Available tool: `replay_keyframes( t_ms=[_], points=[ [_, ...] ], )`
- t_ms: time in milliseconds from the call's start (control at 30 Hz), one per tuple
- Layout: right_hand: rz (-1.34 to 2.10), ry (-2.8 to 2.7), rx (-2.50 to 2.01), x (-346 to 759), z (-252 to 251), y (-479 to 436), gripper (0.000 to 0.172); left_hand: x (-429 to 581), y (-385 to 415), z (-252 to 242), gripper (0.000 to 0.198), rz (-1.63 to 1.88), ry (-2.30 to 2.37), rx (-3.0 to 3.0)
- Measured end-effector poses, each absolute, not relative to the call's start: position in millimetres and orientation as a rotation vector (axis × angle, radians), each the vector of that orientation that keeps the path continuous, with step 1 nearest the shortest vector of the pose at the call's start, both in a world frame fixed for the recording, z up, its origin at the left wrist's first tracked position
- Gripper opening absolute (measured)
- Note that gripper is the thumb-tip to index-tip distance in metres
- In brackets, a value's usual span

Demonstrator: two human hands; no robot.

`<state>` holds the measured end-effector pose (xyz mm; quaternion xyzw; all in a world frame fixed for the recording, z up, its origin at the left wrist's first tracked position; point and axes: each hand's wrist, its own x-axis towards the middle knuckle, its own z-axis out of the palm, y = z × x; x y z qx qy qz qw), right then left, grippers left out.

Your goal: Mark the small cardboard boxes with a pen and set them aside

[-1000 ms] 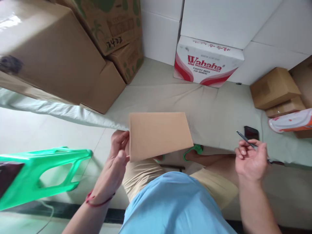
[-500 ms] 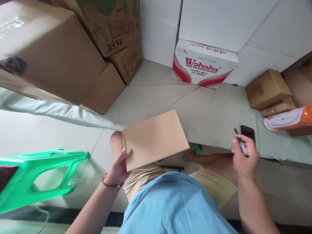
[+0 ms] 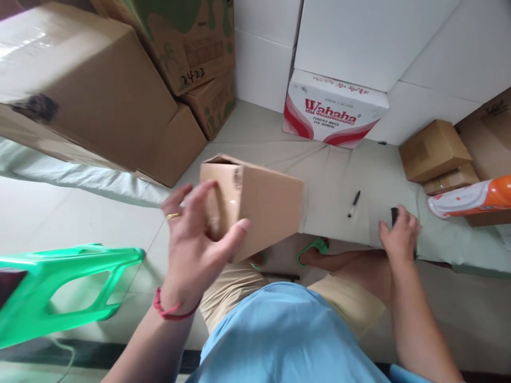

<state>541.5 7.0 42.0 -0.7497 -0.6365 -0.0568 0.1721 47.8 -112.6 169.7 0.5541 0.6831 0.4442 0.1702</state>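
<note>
A small cardboard box (image 3: 271,207) is tilted at the front edge of the cloth-covered surface, over my knees. Its end face with clear tape and a dark mark is turned up toward me. My left hand (image 3: 195,223) grips that end, thumb over one edge and fingers spread across the face. Farther right, my right hand (image 3: 400,234) is closed around a black phone (image 3: 395,215), mostly hidden under the fingers. Between the two lies a black pen (image 3: 354,204) on the pale green sheet (image 3: 331,181).
Large cardboard boxes (image 3: 99,85) stack up at the left. A white-and-red Wahaha carton (image 3: 331,111) stands against the white wall panels. At right are small brown boxes (image 3: 435,149) and an orange-and-white package (image 3: 467,197). A green plastic stool (image 3: 88,287) stands on the floor, left.
My left hand has turned the box, so its taped end now shows. My right hand has let go of the pen, now on the sheet, and taken hold of the phone.
</note>
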Motion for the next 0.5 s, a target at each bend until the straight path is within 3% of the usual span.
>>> replay_keyframes(
  t_ms=[133,267,367,500],
  points=[
    [-0.038,-1.399,-2.588,571,38,-23,0.107,96,-96,185,0.072,0.921,1.873,2.183],
    [0.123,-1.365,-2.742,577,35,-28,0.104,132,-87,179,0.104,0.711,1.754,2.399],
    [0.107,-1.310,-2.777,580,35,-21,0.095,136,-82,174,0.087,0.622,1.761,2.445],
    [0.139,-1.194,-2.841,586,35,-13,0.101,131,-76,172,0.058,0.548,1.847,2.394]
  ],
)
